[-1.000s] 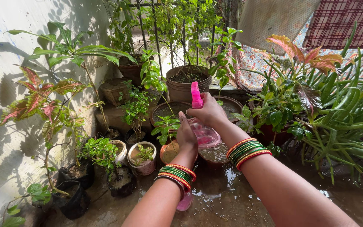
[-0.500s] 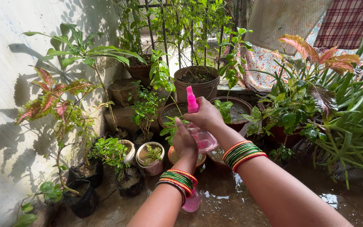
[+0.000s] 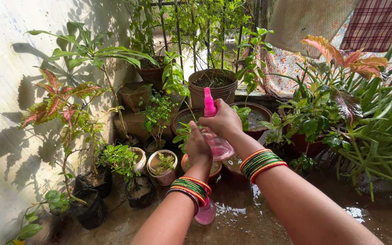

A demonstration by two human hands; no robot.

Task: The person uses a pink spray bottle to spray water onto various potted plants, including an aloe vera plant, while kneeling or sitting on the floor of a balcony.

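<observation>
At the centre of the frame, the right hand (image 3: 225, 120) is wrapped around the neck of a translucent pink plastic spray bottle (image 3: 217, 144), just under its bright pink nozzle (image 3: 209, 103). The bottle's long axis is tilted, with the nozzle toward the upper left and the body running down to the lower right. The left hand (image 3: 199, 149) is pressed against the bottle's left side, its fingers curled on the body. Both hands are therefore closed on the bottle. Just beyond the nozzle stands a brown round plastic pot (image 3: 213, 87), higher in the frame. Below the hands, near the bottom, a small pink container (image 3: 205, 213) sits on the wet floor (image 3: 250, 213).
</observation>
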